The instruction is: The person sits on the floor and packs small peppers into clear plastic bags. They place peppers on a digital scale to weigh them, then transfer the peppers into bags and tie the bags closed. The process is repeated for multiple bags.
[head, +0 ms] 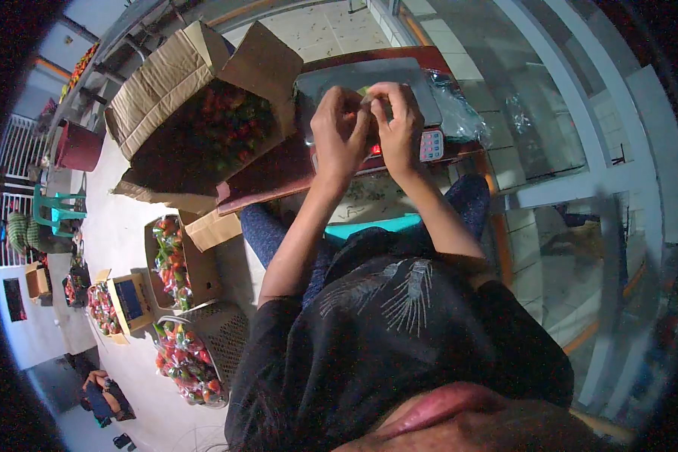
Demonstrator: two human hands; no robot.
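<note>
My left hand (339,130) and my right hand (398,124) are raised over a digital scale, fingertips bent together. A small yellowish-green thing (364,90) shows at their fingertips, pinched between them; the fingers mostly hide it, so its kind is unclear. Beneath them is the scale's grey flat platform (390,70), with a red lit display and a keypad (431,145) on the near side. Clear plastic bags (455,110) lie crumpled just right of the platform. To the left, an open cardboard box (158,85) lies tipped toward me, holding many red and green peppers (231,124).
The scale stands on a dark red low table (271,178). Bagged peppers fill a carton (172,263) and a plastic basket (226,339) at my left. Farther off are a maroon bucket (79,147), a teal chair (56,210) and a seated person (107,395). A pale metal frame (587,181) borders the right.
</note>
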